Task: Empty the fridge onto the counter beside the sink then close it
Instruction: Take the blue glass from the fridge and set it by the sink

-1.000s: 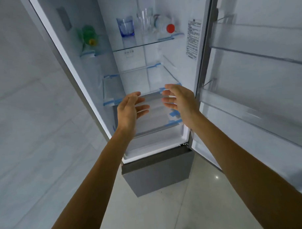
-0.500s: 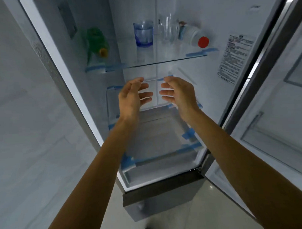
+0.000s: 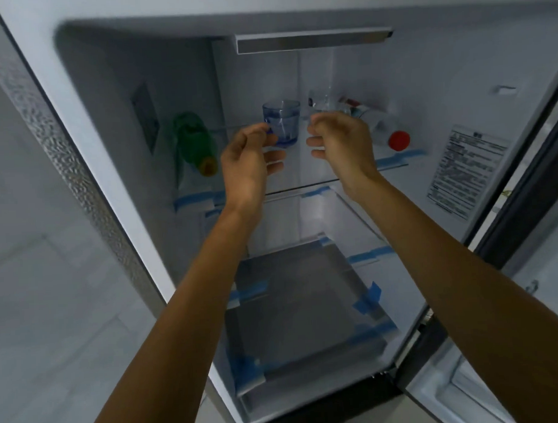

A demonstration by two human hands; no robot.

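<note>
The open fridge (image 3: 87,101) fills the view. On its top glass shelf (image 3: 393,167) stand a blue glass (image 3: 284,119) and a clear glass (image 3: 322,99). A green bottle (image 3: 193,141) lies at the left and a white bottle with a red cap (image 3: 389,133) lies at the right. My left hand (image 3: 247,161) is raised in front of the shelf, just left of the blue glass, its fingertips at the glass. My right hand (image 3: 341,139) hovers below the clear glass, fingers loosely curled. Neither hand holds anything.
The lower glass shelves (image 3: 306,305), taped with blue strips, carry nothing. The fridge door (image 3: 526,266) stands open at the right. A pale tiled wall (image 3: 36,283) runs along the left. A label sticker (image 3: 466,170) is on the fridge's right inner wall.
Both hands have risen from the lower shelves to the top shelf, next to the glasses. The view has tilted up and moved closer to the fridge.
</note>
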